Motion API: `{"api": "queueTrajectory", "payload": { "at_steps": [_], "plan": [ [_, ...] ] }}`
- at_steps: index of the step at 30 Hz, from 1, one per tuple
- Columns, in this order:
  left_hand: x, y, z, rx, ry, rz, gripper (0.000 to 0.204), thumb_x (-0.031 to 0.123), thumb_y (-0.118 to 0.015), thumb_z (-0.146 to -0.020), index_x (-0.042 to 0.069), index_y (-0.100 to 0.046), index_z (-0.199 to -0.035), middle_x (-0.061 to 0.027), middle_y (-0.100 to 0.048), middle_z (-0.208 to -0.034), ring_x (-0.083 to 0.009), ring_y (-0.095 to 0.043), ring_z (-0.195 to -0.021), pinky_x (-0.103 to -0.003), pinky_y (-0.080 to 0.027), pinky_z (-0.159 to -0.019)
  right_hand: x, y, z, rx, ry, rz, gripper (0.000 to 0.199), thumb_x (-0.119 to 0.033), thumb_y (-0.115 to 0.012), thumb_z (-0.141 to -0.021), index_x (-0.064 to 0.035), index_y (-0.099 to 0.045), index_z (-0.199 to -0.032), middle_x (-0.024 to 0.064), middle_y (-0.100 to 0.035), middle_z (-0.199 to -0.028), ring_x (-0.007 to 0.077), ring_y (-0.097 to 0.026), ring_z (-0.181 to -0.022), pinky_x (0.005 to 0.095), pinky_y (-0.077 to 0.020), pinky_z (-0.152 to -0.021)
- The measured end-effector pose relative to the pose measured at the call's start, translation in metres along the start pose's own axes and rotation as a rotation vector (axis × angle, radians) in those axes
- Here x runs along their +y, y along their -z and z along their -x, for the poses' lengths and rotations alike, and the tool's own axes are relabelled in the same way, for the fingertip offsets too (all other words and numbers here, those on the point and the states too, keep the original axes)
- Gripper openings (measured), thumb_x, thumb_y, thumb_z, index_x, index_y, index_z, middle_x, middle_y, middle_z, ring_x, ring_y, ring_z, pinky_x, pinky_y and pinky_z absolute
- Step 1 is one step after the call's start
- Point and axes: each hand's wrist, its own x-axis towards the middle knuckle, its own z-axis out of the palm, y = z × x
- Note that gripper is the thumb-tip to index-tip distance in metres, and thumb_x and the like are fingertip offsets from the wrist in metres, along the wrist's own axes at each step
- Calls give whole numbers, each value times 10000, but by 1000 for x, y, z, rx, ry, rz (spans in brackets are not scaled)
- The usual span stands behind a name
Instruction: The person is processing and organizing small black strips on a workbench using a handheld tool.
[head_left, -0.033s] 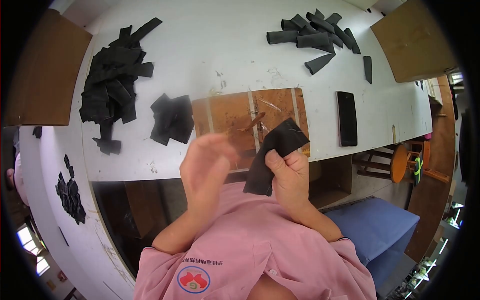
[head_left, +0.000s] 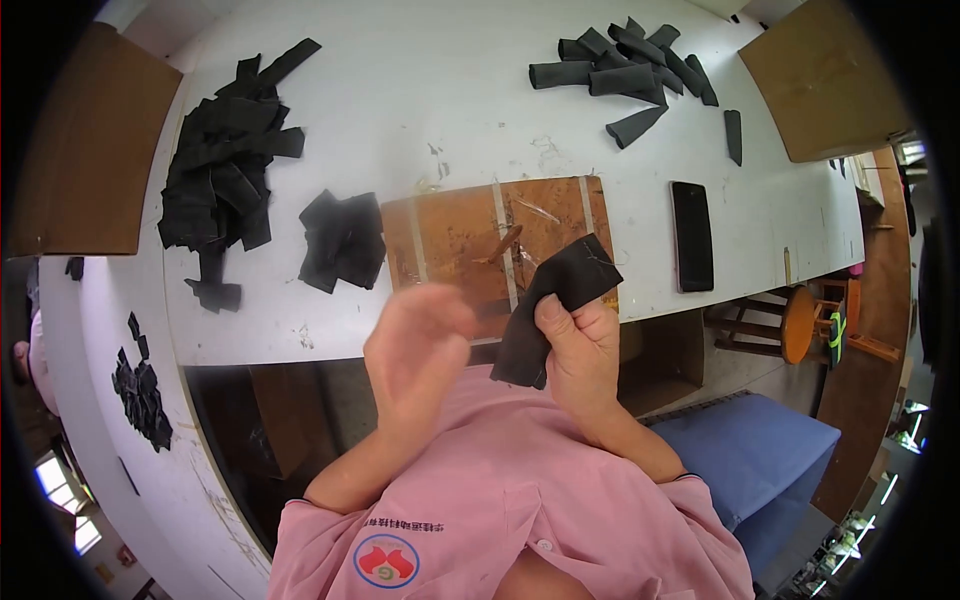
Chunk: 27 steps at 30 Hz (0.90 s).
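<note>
In front of my chest, my right hand grips a folded black fabric strip, thumb pressed on top. A few loose threads stick out at the strip's upper right end. To its left, my left hand is raised with loosely curved fingers. Motion blurs the fingertips, and nothing shows in them. Beyond both hands lies a brown wooden board with pale bands across it. A few flat black fabric pieces are stacked beside the board's left edge.
A large heap of black strips lies far left; folded black pieces lie far right. A phone rests right of the board. Cardboard boxes flank the white table. Right of me are a stool and a blue block-shaped thing.
My left hand has shifted slightly down and right. My right hand keeps its grip on the fabric strip, nearly still.
</note>
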Motion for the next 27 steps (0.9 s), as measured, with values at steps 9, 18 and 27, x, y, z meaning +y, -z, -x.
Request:
{"api": "queueTrajectory", "payload": {
  "at_steps": [9,18,27],
  "plan": [
    [-4,-18,17,-53,134,-9,199,-14,-582,-732,-39,-507,-914,-70,-565,-863,-99,-539,-772,-216,-428,-724,-7,1,-6,82,122,15,201,-206,-531,-853,-9,-559,-824,-25,-550,-717,27,-466,-632,177,-393,-555],
    [-1,-25,7,-49,247,83,44,-25,-541,-788,-7,-520,-821,-6,-546,-788,-58,-508,-702,-181,-407,-632,-14,0,-15,79,-176,-174,195,-214,-539,-845,-35,-566,-775,4,-575,-729,67,-520,-638,212,-423,-568],
    [3,-18,-9,-48,-366,-621,124,-54,-559,-671,1,-489,-757,-129,-561,-789,-184,-547,-552,-262,-431,-479,-29,-6,-4,-132,652,935,168,-145,-656,-702,-4,-583,-756,77,-526,-655,184,-508,-563,271,-407,-481]
  ]
}}
